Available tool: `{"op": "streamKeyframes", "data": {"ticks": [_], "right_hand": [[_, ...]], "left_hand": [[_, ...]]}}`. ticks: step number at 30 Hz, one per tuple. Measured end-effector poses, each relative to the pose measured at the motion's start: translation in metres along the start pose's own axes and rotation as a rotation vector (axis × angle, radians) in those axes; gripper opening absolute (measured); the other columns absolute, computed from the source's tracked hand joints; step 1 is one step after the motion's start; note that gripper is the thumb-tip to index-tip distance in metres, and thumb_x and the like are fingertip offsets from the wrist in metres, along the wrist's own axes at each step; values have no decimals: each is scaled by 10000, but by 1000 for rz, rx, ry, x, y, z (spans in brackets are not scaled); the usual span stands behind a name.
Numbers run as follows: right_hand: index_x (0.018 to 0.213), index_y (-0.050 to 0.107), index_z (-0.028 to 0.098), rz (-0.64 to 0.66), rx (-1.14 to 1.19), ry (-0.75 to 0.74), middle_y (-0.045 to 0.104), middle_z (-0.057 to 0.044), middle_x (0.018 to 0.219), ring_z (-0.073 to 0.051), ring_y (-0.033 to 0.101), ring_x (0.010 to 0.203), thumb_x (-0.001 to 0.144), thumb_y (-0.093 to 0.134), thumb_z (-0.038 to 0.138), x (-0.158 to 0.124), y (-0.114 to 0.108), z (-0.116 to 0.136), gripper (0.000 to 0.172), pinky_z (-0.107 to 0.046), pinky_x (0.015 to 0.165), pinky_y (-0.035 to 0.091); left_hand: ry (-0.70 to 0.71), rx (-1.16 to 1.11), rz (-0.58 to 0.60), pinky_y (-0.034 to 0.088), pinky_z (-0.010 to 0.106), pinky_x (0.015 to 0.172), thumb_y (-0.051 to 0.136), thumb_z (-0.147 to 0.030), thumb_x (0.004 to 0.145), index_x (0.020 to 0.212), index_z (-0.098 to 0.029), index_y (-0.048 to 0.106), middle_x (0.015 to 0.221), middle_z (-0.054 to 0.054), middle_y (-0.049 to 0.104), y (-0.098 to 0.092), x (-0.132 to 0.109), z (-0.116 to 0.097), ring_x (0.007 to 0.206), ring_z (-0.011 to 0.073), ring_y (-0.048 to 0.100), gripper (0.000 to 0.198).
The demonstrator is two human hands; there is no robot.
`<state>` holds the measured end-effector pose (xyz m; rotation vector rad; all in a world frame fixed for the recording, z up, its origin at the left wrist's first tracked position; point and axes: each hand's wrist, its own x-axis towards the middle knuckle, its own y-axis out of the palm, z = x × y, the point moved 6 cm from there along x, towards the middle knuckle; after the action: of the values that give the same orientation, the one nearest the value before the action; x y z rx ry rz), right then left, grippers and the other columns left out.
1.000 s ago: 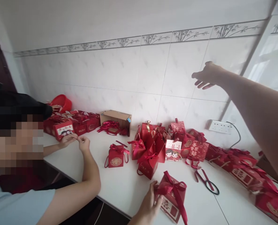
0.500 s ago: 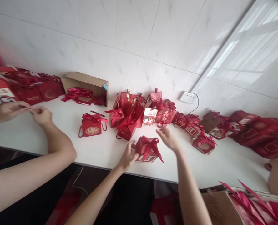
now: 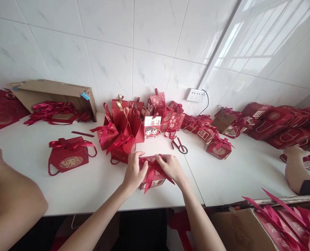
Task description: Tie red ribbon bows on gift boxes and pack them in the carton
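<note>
A small red gift box (image 3: 158, 182) with a printed front stands near the table's front edge, directly before me. A dark red satin ribbon (image 3: 150, 177) is tied in a bow on its top, with its tails hanging over the front. My left hand (image 3: 135, 170) is closed on the left side of the bow, thumb and fingers pinching it. On the bow's right side, my right hand (image 3: 171, 168) pinches the ribbon too. The fingers partly hide the knot and the box top. Close behind my left hand sits another red box with a bow (image 3: 120, 148).
At left stands a red box with cord handles (image 3: 72, 155); behind it, a cardboard box (image 3: 52, 87) holds ribbons. A black ring (image 3: 183, 149) lies beside ribbon strips. Other people's arms reach in at left (image 3: 13, 188) and right (image 3: 294, 170). A carton (image 3: 238, 226) is at lower right.
My hands, earlier apart on either side of the box, have come together on its bow. The view has turned right, and the other person's hands at left have mostly left the frame.
</note>
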<state>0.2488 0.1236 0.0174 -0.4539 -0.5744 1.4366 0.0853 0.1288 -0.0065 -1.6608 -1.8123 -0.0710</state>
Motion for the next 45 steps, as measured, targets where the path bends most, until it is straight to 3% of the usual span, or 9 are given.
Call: {"op": "streamKeyframes", "data": {"ticks": [4,10,15,21,26,29,33,38,45], "right_hand": [[537,395,195,0,236,-21,424,38,510,-102,333,511,784,460,411,25,10,-7,335,-241,505,270],[559,345,208,-113,399,-20,368,38,536,-104,332,517,783,396,467,70,16,-34,346,-239,495,292],[575,310,211,-181,422,-62,332,44,555,-96,301,528,840,388,477,53,17,-42,384,-232,489,274],[593,278,217,-229,434,-115,297,53,571,-93,279,533,877,380,467,45,18,-44,392,-231,488,257],[588,293,215,-212,450,-114,302,52,576,-95,282,539,874,372,471,48,19,-43,392,-236,499,259],[579,301,212,-170,500,-79,298,52,571,-94,271,536,857,399,463,48,20,-40,387,-236,498,248],[538,285,210,-96,659,-49,280,49,566,-92,247,529,819,440,416,51,21,-39,381,-240,498,232],[515,261,210,-38,829,-116,269,46,554,-99,246,534,749,471,333,56,21,-43,338,-246,520,243],[538,343,205,-14,610,-133,333,31,543,-105,306,528,812,454,582,53,19,-38,479,-255,522,267]], "left_hand": [[-1,65,-26,485,390,835,495,-298,828,942,-205,523,928,64,545,5,20,11,908,217,553,150],[13,52,-45,494,331,757,485,-300,855,776,-201,507,843,42,546,20,60,17,828,186,573,129],[58,-50,-139,505,275,740,513,-283,868,735,-203,494,887,41,550,14,53,18,873,161,587,156],[52,62,-237,449,260,629,531,-309,843,673,-204,474,716,1,463,3,46,12,666,135,489,208],[-151,-60,-110,441,234,586,494,-371,853,705,-202,505,662,-11,550,10,47,19,631,130,528,225],[-190,-128,-132,449,226,583,501,-389,840,702,-198,520,652,-14,564,10,46,24,617,125,535,237],[-91,-101,-182,404,219,518,497,-364,844,641,-204,452,571,-28,484,9,45,25,546,112,473,263],[172,-44,-198,376,231,499,478,-317,849,621,-217,363,544,-30,436,10,44,18,513,110,419,274],[209,-50,-181,375,237,513,465,-283,864,637,-217,368,573,-28,456,10,46,20,527,111,420,256]]}}
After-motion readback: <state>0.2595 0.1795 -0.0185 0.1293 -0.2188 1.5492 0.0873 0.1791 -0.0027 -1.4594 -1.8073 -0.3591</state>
